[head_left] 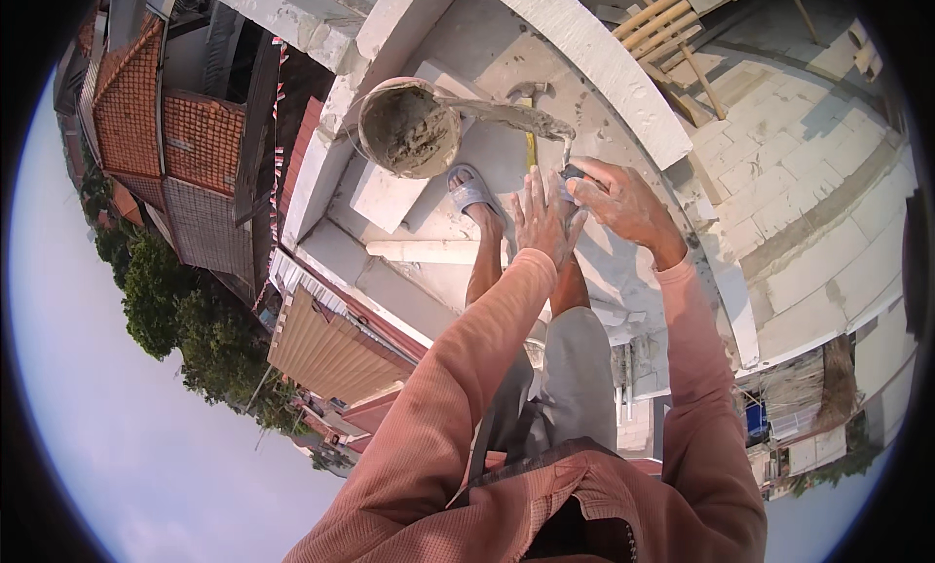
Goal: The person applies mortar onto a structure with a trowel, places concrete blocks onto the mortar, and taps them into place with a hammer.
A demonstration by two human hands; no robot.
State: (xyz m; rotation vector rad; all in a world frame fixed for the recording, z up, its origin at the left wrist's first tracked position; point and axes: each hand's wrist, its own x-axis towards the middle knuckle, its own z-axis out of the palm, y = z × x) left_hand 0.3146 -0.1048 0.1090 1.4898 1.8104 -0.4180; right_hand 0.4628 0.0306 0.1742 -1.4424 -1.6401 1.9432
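Note:
My right hand is closed round the dark handle of a trowel. Its long blade, coated in grey mortar, reaches left to the rim of a bucket. Wet mortar lies inside the bucket. My left hand is flat with its fingers stretched out, close to the fingers of my right hand, and holds nothing. Whether the two hands touch I cannot tell. Beyond my hands a hammer with a yellow handle lies on the floor, partly behind the trowel.
My sandalled foot stands on the floor by a pale block. A white strip lies nearer. Low pale walls enclose this space; bamboo poles lean at the upper right. Tiled roofs lie beyond the left wall.

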